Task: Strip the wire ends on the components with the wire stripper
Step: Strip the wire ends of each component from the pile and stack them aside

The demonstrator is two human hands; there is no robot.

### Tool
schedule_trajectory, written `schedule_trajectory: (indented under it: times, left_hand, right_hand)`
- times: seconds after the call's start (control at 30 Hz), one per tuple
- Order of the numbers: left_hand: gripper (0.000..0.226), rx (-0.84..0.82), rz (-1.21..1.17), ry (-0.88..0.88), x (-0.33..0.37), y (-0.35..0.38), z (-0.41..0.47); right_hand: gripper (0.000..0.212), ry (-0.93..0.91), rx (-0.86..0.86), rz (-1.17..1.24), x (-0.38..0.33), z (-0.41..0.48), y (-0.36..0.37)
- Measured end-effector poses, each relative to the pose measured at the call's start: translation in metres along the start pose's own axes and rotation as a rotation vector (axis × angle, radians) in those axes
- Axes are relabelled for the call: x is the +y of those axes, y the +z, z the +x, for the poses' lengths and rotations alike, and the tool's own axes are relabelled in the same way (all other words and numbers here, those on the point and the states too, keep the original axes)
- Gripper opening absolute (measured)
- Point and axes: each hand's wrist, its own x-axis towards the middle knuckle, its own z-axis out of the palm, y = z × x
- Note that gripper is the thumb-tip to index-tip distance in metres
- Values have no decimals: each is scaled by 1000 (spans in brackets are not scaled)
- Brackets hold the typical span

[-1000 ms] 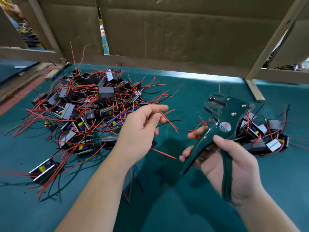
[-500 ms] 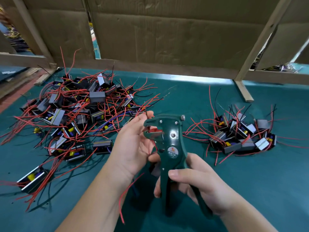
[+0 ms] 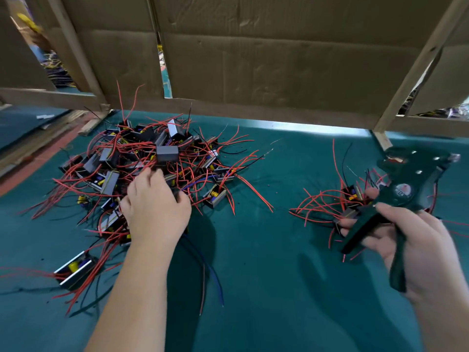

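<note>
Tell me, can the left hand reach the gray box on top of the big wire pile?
Probably yes. The left hand is in that pile, fingers just short of the gray box, which sits on top uncovered; only loose red wires lie between.

Head-worn wide-angle camera looks forward and down, close over the table (image 3: 266, 250).

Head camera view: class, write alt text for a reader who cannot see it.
A person's left hand reaches into a large pile of small components with red and black wires on a green table. The right hand grips a dark green wire stripper above a smaller pile.
</note>
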Motion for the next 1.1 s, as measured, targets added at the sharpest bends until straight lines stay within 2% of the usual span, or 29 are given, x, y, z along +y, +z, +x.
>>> schedule_trajectory:
  times: [0.07,0.13,0.2,0.27,0.37,0.43,0.5,0.57,0.63,0.8,0.87,0.97,1.03,1.1]
  left_hand:
    - [46,-27,28,-17,-2,3,0]
    - [29,-2,38,11,-3,2,2]
    - [17,41,-32,56,-6,2,3]
    - [15,82,-143,46,-8,-1,4]
    - [24,122,-217,14,-9,-3,7]
    - [38,36,-154,-23,-8,-2,9]
    - [38,-78,33,-66,-5,2,9]
    - [33,-107,153,-21,-5,4,9]
    - [29,-79,163,23,-7,4,11]
    - [36,-134,255,-12,-6,5,11]
    - [36,0,137,7,-4,3,9]
    - [40,359,-124,109,2,-7,4]
    - [39,563,-268,245,9,-14,-2]
    - [38,629,-406,441,15,-15,-9]
  right_hand:
    - [16,-26,-11,-32,2,-1,2]
    - [18,-66,-47,-42,3,-4,5]
    - [19,-81,-77,-28,4,-6,7]
    - [18,-84,-98,-4,6,-6,8]
    - [20,-93,-114,26,7,-6,8]
    - [21,-95,-119,47,7,-5,8]
    - [21,-92,-134,65,8,-5,8]
    - [25,-90,-148,83,9,-5,7]
    - [29,-93,-162,97,10,-5,6]
    - [27,-94,-174,111,12,-5,6]
    - [32,-97,-177,121,13,-5,6]
    - [37,-100,-179,144,13,-5,6]
    - [35,-106,-174,154,13,-6,8]
    - [31,-104,-191,166,11,-8,10]
